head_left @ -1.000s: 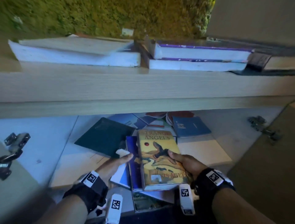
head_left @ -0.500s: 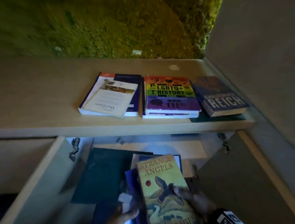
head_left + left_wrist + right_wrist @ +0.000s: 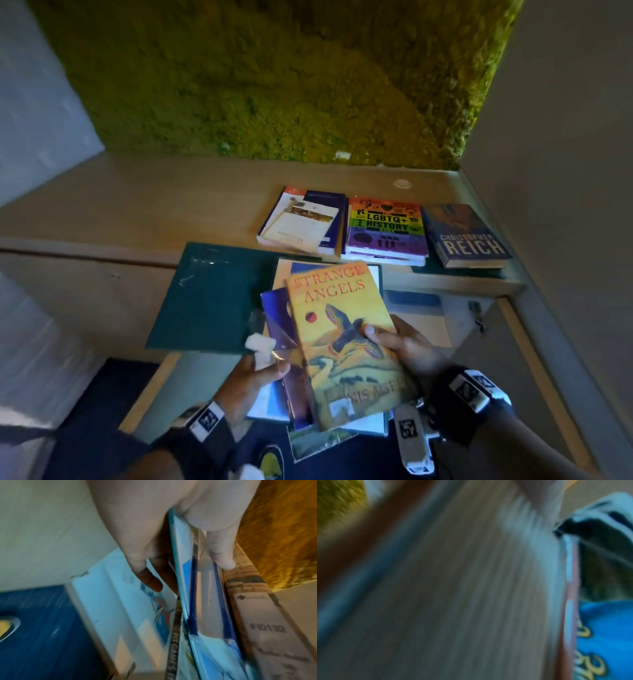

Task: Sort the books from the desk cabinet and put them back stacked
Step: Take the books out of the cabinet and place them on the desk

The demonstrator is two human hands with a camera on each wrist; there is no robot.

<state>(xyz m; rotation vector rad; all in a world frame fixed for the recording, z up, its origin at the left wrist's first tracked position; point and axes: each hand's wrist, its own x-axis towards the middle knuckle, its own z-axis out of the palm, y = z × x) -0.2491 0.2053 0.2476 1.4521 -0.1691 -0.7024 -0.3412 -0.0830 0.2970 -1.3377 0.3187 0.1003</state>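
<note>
Both hands hold a stack of several books in front of the desk. On top lies the yellow "Strange Angels" book (image 3: 346, 339); its spine (image 3: 267, 622) carries a label. Under it are a purple-blue book (image 3: 279, 318), thin blue books (image 3: 193, 601) and a big dark green book (image 3: 212, 298) sticking out to the left. My left hand (image 3: 253, 373) grips the stack's left side, thumb on top, fingers (image 3: 149, 580) underneath. My right hand (image 3: 397, 342) grips the right side, thumb on the yellow cover. The right wrist view is a blur of page edges (image 3: 471, 588).
On the wooden desk (image 3: 171, 205) lie a white and blue stack (image 3: 301, 222), a rainbow "LGBTQ+ History" stack (image 3: 385, 228) and a dark "Reich" book (image 3: 466, 236). A moss wall (image 3: 274, 78) backs the desk. The open cabinet (image 3: 428, 318) is below, its door (image 3: 541, 377) at the right.
Both hands have lifted the stack out of the cabinet and up to desk height. My view has risen from the cabinet's inside to the desktop.
</note>
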